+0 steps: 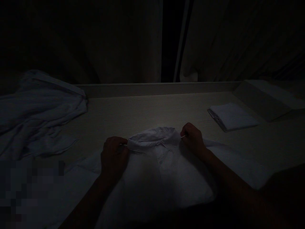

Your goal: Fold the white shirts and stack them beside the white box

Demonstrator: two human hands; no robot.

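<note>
A pale collared shirt [150, 171] lies spread in front of me, front side up, its collar pointing away and a button showing below it. My left hand [114, 156] pinches the fabric just left of the collar. On the other side, my right hand [192, 136] is closed on the shirt by the collar's right end, with a bit of cloth showing at the fingers. The sleeves reach out to both sides over the surface. Dim light hides the shirt's lower part.
Crumpled pale cloth [45, 108] is heaped at the left. A folded pale cloth [232, 116] lies at the right, near a box-like raised shape [264, 98]. A low ledge [143, 89] runs along the back of the light surface [143, 111], with dark curtains [114, 41] behind.
</note>
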